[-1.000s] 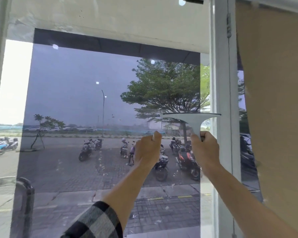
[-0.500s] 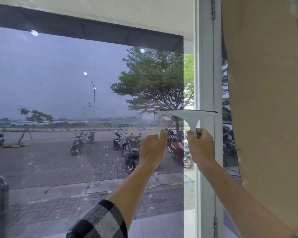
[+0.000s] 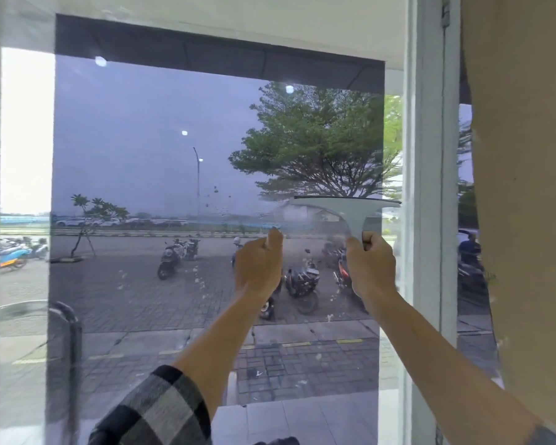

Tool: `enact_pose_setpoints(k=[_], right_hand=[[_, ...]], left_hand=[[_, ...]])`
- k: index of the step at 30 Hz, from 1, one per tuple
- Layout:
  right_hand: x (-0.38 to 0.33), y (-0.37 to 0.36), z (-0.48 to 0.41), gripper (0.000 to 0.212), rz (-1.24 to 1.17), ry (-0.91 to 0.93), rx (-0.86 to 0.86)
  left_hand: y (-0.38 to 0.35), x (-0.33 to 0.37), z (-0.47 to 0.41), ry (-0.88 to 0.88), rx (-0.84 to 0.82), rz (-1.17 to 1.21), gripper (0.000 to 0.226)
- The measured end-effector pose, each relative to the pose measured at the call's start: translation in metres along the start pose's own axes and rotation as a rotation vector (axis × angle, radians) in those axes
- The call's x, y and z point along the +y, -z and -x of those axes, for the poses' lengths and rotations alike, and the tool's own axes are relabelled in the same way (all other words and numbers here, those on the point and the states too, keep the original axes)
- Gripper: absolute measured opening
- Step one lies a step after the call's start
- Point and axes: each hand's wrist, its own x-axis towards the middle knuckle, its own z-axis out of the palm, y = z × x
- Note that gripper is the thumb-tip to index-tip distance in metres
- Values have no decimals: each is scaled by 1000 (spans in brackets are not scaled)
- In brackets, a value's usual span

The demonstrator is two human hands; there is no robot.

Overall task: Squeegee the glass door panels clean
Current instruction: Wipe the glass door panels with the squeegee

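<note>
A tinted glass door panel (image 3: 135,162) fills the view, with droplets and soapy specks across its lower half. My right hand (image 3: 371,268) grips the handle of a pale T-shaped squeegee (image 3: 350,211), whose dark rubber blade lies level against the glass near the panel's right edge. Left of it, my left hand (image 3: 259,268) is raised in a fist with the thumb up against the glass, and I see nothing held in it. A misty smear sits on the glass between the blade and my hands.
A white door frame post (image 3: 427,187) stands just right of the squeegee, and a beige curtain (image 3: 523,187) hangs beyond it. A dark door handle (image 3: 66,332) is at the lower left. Through the glass are parked motorbikes and a tree.
The view has swung back to the left and lower. Both hands and the squeegee stay at about the same height on the glass near the right frame.
</note>
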Motion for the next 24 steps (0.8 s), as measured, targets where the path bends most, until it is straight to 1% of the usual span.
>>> enact_pose_setpoints(k=[3,7,10,13,17,20,22,24], right_hand=[[-9,-16,9,11,15,23,-15],[-20,-41,24,12,5,46,-54],[-28,-59,37,14,2,38,-71],[-35,-78,49,19,-10,55,-91],[-45,-100,68,9,-32,53,-121],[-53,-112,81,7,-80,63,-127],[-58,-119,89,7,-89,83,-114],[-62,-125,97,7,-88,109,-115]], left_hand=[[35,0,-14,3,32,-17,61],[76,-6,-33,2,112,-17,52],[101,-16,-41,34,136,50,57],[123,-24,-41,43,127,40,57],[147,-41,-40,84,118,-33,52],[161,-52,-39,127,135,-43,49],[170,-60,-38,129,184,-52,53],[179,-68,-38,125,214,-14,60]])
